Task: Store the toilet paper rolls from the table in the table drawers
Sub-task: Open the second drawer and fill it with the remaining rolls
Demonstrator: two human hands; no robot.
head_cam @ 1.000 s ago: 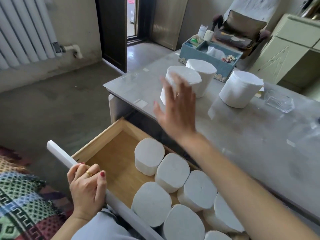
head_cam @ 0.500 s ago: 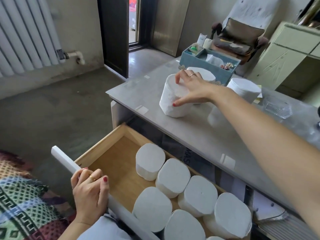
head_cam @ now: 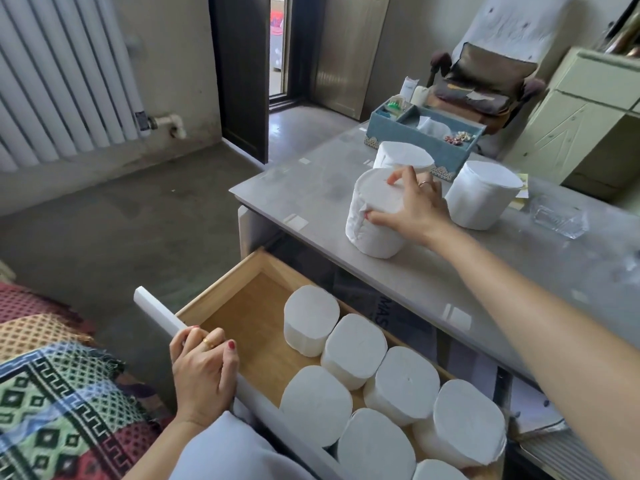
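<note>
Head view shows the right hand point(head_cam: 410, 206) gripping the nearest toilet paper roll point(head_cam: 372, 220) on the grey table point(head_cam: 450, 285), fingers curled over its top rim, thumb pressed against its side. Two more rolls stand just beyond the fingers. The left hand point(head_cam: 204, 372) curls round the white front of the open drawer point(head_cam: 242, 306), where rolls already stand packed. A good lift probably needs a firmer wrap, since the soft roll dents, then a straight lowering into the bare wooden corner nearest the left fingers.
</note>
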